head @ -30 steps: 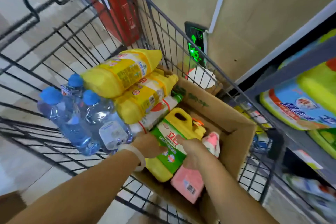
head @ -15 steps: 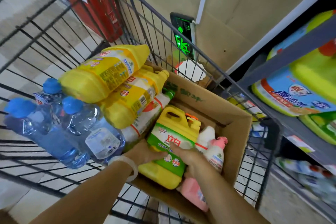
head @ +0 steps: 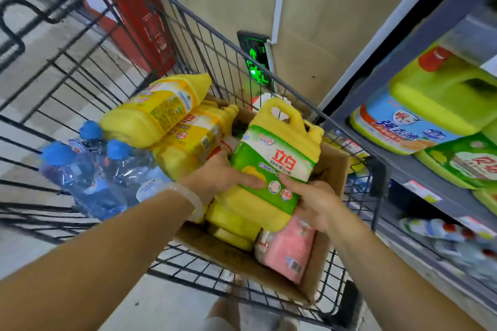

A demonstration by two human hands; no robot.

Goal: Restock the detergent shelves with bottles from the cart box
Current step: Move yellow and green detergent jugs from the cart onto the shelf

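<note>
A yellow detergent jug [head: 274, 158] with a green and white label and a top handle is lifted above the cardboard box [head: 317, 271] in the wire cart [head: 113, 67]. My left hand [head: 217, 177] grips its left side and my right hand [head: 314, 201] grips its lower right side. Under it in the box lie another yellow bottle [head: 231, 228] and a pink bottle [head: 285, 250]. The detergent shelves [head: 419, 169] stand to the right, holding large green and blue-labelled jugs [head: 403, 126].
Two big yellow bottles [head: 156, 113] lie stacked across the cart beside a pack of blue-capped water bottles [head: 88, 169]. A red cabinet [head: 139, 16] and a beige wall with a green lit sign [head: 255, 62] stand beyond the cart. Lower shelves hold small bottles [head: 443, 236].
Both hands have raised the yellow jug out of the box, up and slightly toward the shelves. The bottles beneath it are now uncovered.
</note>
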